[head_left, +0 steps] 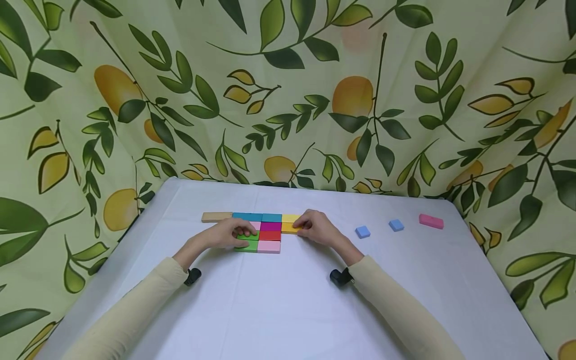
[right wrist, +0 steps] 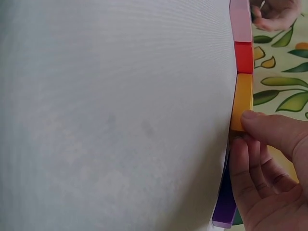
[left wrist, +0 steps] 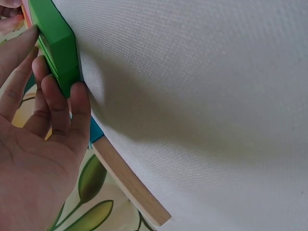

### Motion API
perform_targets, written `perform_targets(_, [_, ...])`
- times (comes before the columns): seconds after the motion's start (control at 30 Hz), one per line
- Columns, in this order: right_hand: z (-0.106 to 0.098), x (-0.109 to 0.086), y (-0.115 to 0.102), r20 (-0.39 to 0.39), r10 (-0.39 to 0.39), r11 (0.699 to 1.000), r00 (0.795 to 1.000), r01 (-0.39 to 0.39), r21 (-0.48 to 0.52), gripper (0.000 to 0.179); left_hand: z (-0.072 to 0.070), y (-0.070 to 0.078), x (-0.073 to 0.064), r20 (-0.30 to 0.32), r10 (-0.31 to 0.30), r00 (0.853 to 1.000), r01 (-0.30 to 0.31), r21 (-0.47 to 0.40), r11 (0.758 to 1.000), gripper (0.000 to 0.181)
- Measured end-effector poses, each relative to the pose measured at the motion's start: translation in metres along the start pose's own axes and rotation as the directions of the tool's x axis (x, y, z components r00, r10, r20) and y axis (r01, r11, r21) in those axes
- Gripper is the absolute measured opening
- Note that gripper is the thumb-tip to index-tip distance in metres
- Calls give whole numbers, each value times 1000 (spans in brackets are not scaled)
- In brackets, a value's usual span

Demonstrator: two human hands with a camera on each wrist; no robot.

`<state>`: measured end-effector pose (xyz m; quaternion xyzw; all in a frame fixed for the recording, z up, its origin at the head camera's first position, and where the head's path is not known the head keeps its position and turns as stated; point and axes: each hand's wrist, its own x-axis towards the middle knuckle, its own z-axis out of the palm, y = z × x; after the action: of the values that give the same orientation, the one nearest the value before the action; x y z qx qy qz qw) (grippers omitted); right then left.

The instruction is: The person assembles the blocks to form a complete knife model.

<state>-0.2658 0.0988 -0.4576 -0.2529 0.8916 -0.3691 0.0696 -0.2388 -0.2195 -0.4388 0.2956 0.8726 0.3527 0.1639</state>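
Several coloured blocks lie edge to edge on the white-covered table. My left hand [head_left: 226, 233] rests its thumb and fingers on the two green blocks [head_left: 245, 248] at the left side of the group; in the left wrist view its fingertips touch the green block [left wrist: 55, 41] at its end. My right hand [head_left: 319, 227] pinches the right end of the orange-yellow block [head_left: 286, 228], which stands against the magenta block [head_left: 271, 226] and near the red block [head_left: 270, 235]. A purple block [right wrist: 224, 202] appears beyond the right fingers in the right wrist view; the hand hides it from the head view.
A plain wooden block [head_left: 217, 217] and two teal blocks [head_left: 247, 216] form the back row, next to a yellow block [head_left: 289, 218]. A light pink block [head_left: 268, 247] lies at the front. To the right are two small blue blocks [head_left: 362, 232] and a pink block [head_left: 431, 221].
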Motion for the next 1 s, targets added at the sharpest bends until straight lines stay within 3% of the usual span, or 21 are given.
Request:
perform_targets(0.47, [-20,-19,7,13,36,998,999,-37,45,20,3,0,5,4,7,1000,-7,-11,1000,26])
perform_targets(0.6, [-31,-33,16,26,60,994,998,-62,89,19,4,-1,5,-1,-6,1000,6,-16,1000,27])
perform_targets(0.77, [-47,-57,29,38,33,988,999,-38,151,18,4,-1,4,1,-29,1000,29,-15,999,27])
perform_targets(1.0, [-74,-93,48,1,36,982,999,-36,183,21,3,-1,2,-7,-22,1000,22,-3,1000,26])
